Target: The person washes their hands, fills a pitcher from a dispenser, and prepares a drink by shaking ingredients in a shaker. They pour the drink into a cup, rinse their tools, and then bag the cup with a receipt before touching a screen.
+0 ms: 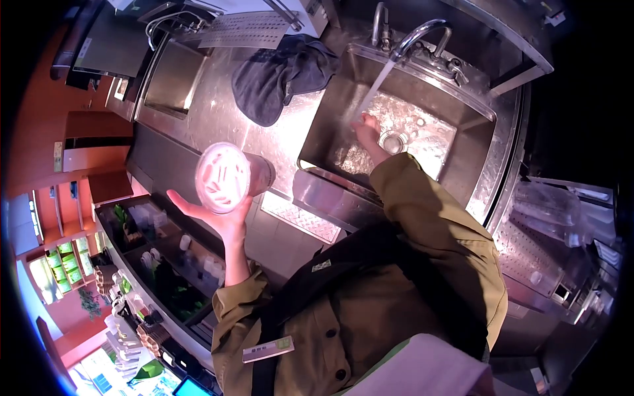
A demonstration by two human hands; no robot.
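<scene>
The container (222, 179) is pale pink, the cloth (281, 79) dark grey, the sleeves (429, 198) olive-brown.

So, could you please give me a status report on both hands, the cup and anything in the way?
Left hand holding cup. Right hand in sink, at running water. Dark cloth beside sink, blocking neither hand.

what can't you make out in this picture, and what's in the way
In the head view:
- Left hand: some fingers hidden behind the cup.
- Right hand: too blurred and small under the running water to tell whether it holds anything.
- Badge: writing too small.
- Whatever may lie under the cloth: covered by it.
- Screen: cut off by the bottom edge.
</scene>
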